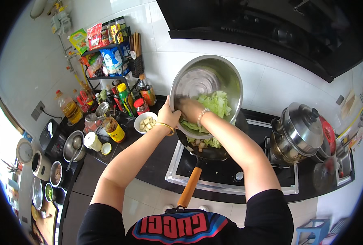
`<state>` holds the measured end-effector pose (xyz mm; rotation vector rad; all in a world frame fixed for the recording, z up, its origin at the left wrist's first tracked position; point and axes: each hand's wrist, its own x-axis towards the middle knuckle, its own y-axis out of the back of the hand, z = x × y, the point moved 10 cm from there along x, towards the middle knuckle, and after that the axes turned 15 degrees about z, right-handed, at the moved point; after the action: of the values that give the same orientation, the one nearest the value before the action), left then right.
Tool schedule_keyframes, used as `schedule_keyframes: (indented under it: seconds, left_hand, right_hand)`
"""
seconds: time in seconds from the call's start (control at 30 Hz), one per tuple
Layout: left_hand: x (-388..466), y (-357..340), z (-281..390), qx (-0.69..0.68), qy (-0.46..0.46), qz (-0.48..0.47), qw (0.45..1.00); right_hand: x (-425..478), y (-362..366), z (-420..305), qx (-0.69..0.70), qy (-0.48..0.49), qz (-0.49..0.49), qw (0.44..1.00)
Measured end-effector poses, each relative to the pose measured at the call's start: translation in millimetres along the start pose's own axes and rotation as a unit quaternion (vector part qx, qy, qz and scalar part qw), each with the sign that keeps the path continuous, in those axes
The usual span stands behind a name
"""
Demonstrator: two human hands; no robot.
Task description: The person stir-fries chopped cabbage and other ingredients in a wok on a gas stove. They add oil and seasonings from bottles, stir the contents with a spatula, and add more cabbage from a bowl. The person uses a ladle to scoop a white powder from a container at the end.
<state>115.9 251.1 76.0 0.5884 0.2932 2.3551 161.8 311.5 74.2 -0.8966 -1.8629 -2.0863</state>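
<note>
My left hand (pixel 166 115) grips the rim of a large stainless steel basin (pixel 237 79), which is tilted over a wok (pixel 212 155) on the gas stove. Inside the basin, my right hand (pixel 190 110) reaches among cut cabbage leaves (pixel 216 102); its fingers are blurred, so their grip is unclear. Beneath the basin, the wok holds more cabbage and small browned pieces (pixel 200 144). The wok's wooden handle (pixel 190 186) points towards me. Left of my left hand stands a white bowl (pixel 138 124) with pale cubes in it.
A steamer pot with a metal lid (pixel 302 128) stands on the right burner. Sauce bottles (pixel 125 95) and a black spice rack (pixel 105 78) are at the back left. An open yellow-labelled jar (pixel 114 130) and a steel bowl with a ladle (pixel 68 145) sit further left. The range hood (pixel 248 39) hangs above.
</note>
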Motion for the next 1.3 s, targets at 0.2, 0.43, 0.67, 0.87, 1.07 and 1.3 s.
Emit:
schedule_keyframes:
  seconds: [0.2, 0.43, 0.67, 0.87, 1.07, 1.3]
  left_hand:
    - [-5.8, 20.7, 29.5, 0.099, -0.125, 0.055, 0.986]
    - [-15.3, -6.9, 45.0, 0.095, -0.185, 0.059, 0.976]
    - [-16.4, -1.2, 22.2, 0.112, -0.238, 0.095, 0.96]
    - [-24.0, -6.6, 45.5, 0.062, -0.201, 0.072, 0.975]
    - [-23.0, 10.6, 50.8, 0.06, -0.207, 0.101, 0.971]
    - [-27.6, 14.2, 62.5, 0.034, -0.203, 0.103, 0.973]
  right_hand:
    - [-36.2, 91.2, 85.9, -0.095, -0.296, 0.219, 0.925]
    - [-33.8, 1.4, 79.6, -0.058, -0.207, 0.096, 0.972]
    - [-70.5, -12.7, 57.2, -0.093, -0.185, -0.264, 0.942]
    - [-28.2, 11.4, 90.5, -0.049, -0.226, 0.088, 0.969]
    - [-53.4, -20.5, 57.3, -0.103, -0.121, -0.136, 0.978]
    - [-62.3, 50.5, 86.3, -0.167, -0.158, 0.11, 0.967]
